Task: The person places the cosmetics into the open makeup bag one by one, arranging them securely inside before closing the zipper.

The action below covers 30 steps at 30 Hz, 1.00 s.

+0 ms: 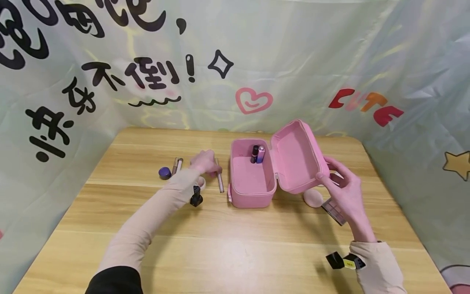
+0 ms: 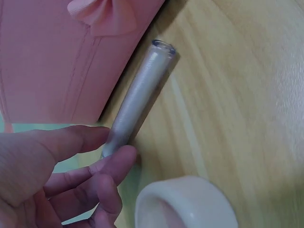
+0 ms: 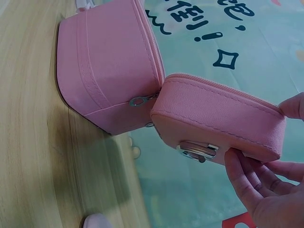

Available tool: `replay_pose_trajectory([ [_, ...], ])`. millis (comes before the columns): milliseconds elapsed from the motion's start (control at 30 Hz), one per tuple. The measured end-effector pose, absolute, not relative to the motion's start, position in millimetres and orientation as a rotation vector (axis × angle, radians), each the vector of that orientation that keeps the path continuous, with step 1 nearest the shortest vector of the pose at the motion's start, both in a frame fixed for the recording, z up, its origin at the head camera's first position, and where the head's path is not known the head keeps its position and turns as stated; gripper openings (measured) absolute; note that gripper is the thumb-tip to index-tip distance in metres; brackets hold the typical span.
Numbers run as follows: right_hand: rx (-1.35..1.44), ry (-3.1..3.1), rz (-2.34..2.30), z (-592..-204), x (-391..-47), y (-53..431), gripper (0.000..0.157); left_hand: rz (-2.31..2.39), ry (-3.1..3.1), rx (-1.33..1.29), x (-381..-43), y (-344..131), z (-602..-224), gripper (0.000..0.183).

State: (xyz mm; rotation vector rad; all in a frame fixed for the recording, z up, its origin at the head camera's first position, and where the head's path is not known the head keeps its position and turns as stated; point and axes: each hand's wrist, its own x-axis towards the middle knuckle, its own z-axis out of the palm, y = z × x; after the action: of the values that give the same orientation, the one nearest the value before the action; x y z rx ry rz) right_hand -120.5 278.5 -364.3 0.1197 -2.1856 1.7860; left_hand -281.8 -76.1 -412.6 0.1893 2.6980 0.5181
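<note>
A pink zip-up cosmetic case [image 1: 251,200] stands on the table with its lid [image 1: 298,155] folded out to the right. My right hand [image 1: 343,188] holds that lid at its outer edge, thumb on one side and fingers underneath [image 3: 242,178]. Inside the case, a black tube [image 1: 254,154] and a pink-purple tube [image 1: 260,154] stand in the back right corner. Left of the case, my left hand [image 1: 205,161] pinches one end of a slim, shiny lip gloss tube [image 2: 140,95] between thumb and fingers. The tube lies close along the case's bow side.
A white ring-shaped item [image 2: 187,202] sits by my left hand. Further left are a purple round jar [image 1: 165,173] and two slim tubes [image 1: 177,165]. Beneath my right hand lie a pale round puff [image 1: 313,198] and a flat palette [image 1: 334,212]. A printed cloth [image 1: 293,61] hangs behind.
</note>
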Motion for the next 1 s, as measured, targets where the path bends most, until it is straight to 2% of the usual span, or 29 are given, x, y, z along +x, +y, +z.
replay_pose_trajectory([
  [433, 0.121, -2.186, 1.792, -365, -120, 279, 0.045, 0.748, 2.675, 0.201, -279, -79, -416, 0.023],
  [800, 0.129, -2.19, 1.774, -365, -120, 278, 0.044, 0.995, 2.6, 0.319, -272, -91, -391, 0.025],
  [1000, 0.131, -2.194, 1.769, -365, -120, 278, 0.045, 1.203, 2.509, 0.29, -274, -97, -376, 0.025],
])
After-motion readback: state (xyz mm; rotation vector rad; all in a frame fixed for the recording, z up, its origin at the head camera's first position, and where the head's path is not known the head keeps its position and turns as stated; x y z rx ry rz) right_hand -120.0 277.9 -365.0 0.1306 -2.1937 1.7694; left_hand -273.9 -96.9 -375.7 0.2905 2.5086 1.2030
